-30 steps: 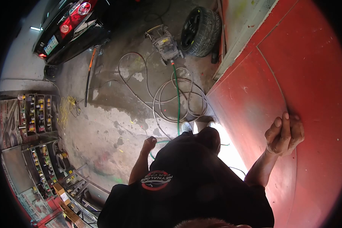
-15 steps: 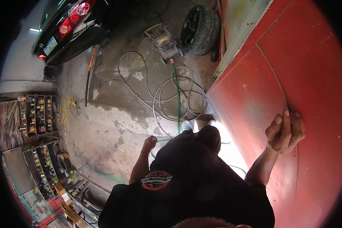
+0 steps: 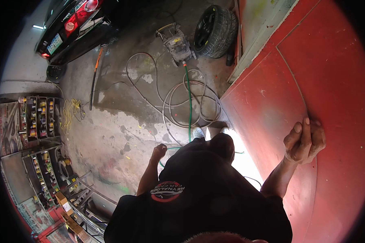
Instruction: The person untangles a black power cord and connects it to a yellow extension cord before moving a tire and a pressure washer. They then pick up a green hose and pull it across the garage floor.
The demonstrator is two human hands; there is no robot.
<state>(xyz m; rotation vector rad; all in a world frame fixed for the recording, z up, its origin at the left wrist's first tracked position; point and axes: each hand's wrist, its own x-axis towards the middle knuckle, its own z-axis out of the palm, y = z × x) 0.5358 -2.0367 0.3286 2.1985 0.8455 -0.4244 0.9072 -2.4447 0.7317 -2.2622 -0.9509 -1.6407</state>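
My left hand (image 3: pixel 159 151) hangs low beside my dark shirt (image 3: pixel 219 194), its fingers curled closed and nothing showing in them. On the other side, my right hand (image 3: pixel 304 141) is raised in front of a large red panel (image 3: pixel 340 81), at a thin dark seam running down its surface. Its fingers are bent and pressed together. What they hold, if anything, is hidden.
Coiled hose (image 3: pixel 170 106) lies ahead of my feet, running near a pressure washer (image 3: pixel 177 44). A wheel (image 3: pixel 217 32) stands beyond. Upper left is a dark car (image 3: pixel 75 30); lower left, shelves (image 3: pixel 38 117) hold small containers. Yellow cord (image 3: pixel 71 115) lies beside them.
The view has shifted slightly, so the car and shelves sit a little differently. Both hands keep nearly the same pose and place.
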